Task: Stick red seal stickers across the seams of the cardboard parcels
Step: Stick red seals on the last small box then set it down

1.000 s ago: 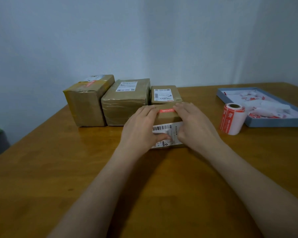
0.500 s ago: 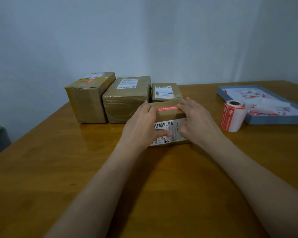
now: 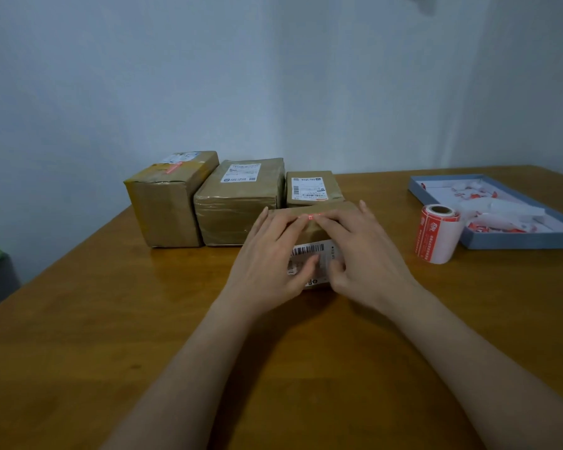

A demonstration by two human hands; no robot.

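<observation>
Small brown parcel (image 3: 319,228), barcode label facing; red sticker (image 3: 310,217) under flat-fingered left hand (image 3: 270,254) and right hand (image 3: 361,251).

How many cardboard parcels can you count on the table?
4. Three stand in a row near the wall: a large parcel on the left, a middle parcel, a small parcel. The fourth parcel lies under both hands. None seems hidden.
</observation>
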